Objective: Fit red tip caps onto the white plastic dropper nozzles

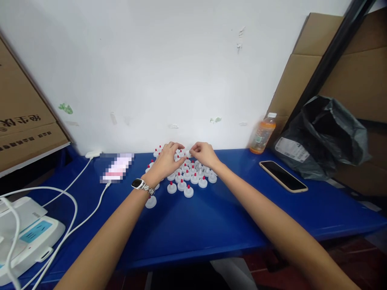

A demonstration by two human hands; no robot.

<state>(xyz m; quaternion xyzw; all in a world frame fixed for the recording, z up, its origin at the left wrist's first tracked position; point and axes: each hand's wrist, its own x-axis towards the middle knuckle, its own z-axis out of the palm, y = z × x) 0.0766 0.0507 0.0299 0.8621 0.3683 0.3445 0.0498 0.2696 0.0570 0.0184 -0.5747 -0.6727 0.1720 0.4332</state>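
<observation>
The person's left hand (167,158) and right hand (204,154) meet at the far side of the blue table (211,217), at 12 o'clock, over a bunch of small white caps with red tips (189,177). Both hands pinch one little cap (188,153) between the fingertips. The caps look light, hard and smooth, so they could slip; the round white rim seems the best place to grab. The pinched cap is mostly hidden by fingers. At 9 o'clock a phone (116,168) is blurred out.

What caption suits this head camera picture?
Both hands, left hand and right hand, reach into white caps with red tips on a blue table.
</observation>
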